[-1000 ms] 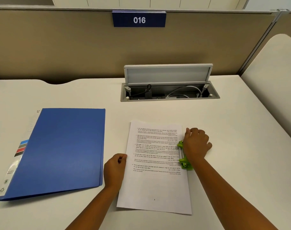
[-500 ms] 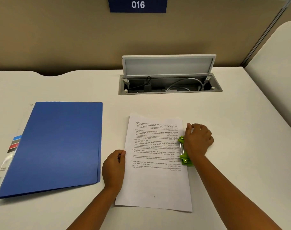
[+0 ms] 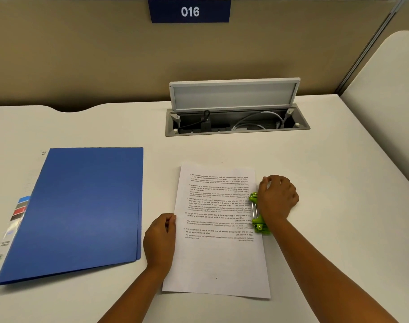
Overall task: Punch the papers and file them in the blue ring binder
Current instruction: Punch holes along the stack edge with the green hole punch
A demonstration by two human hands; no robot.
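On the white counter (image 3: 315,183) lies one stack of white printed papers (image 3: 217,257), its long axis running near to far; how many sheets it holds cannot be told. One small green plastic hole punch with a metal bar (image 3: 257,213) sits on the stack's right long edge, its own long axis parallel to that edge, so the holes would fall along the right margin.

The right hand (image 3: 278,199) lies curled over the punch from the right, palm down, fingers bent over its top; it appears to be pressing it, though how hard cannot be seen. The left hand (image 3: 160,238) rests at the stack's left edge, loosely closed with the fingertips touching the paper, seemingly steadying it, not gripping anything visible.

One closed blue ring binder (image 3: 82,206) lies flat well to the left of the papers, just beyond the left hand, its long axis also near to far and slightly slanted. The left hand is clearly the nearer one to it, so opening the cover would probably fall to that hand once punching is finished. An open cable tray (image 3: 236,122) sits on the far side.
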